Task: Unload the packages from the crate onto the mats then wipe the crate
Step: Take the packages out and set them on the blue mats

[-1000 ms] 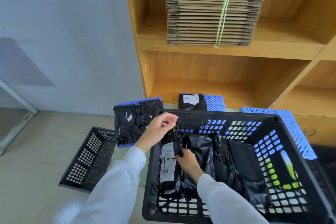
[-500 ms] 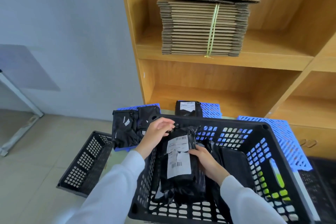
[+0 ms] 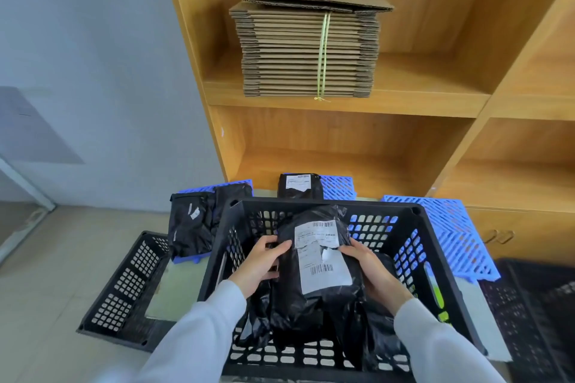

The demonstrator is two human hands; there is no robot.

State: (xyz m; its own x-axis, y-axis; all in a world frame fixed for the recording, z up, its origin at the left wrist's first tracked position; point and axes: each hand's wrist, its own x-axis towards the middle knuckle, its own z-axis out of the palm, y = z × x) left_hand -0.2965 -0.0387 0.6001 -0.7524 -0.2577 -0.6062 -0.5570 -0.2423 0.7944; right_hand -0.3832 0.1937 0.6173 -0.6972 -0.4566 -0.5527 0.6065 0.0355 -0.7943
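Note:
A black slatted crate (image 3: 323,204) fills the lower middle of the view. Inside it I hold a black package with a white label (image 3: 317,274), raised above the other black bags (image 3: 373,329) lying on the crate's floor. My left hand (image 3: 261,264) grips its left side and my right hand (image 3: 370,270) grips its right side. Blue mats (image 3: 451,227) lie behind and right of the crate. One labelled package (image 3: 298,185) rests on the middle mat. Two black packages (image 3: 193,224) lie on the left mat.
A second black crate (image 3: 124,292) sits on the floor at the left. Another dark crate (image 3: 541,314) is at the right edge. A wooden shelf unit (image 3: 404,140) stands behind, with a tied stack of flat cardboard (image 3: 305,50) on it.
My left hand came off the crate's rim and took the package's left side. Both hands have lifted the labelled package higher and turned its label up toward me.

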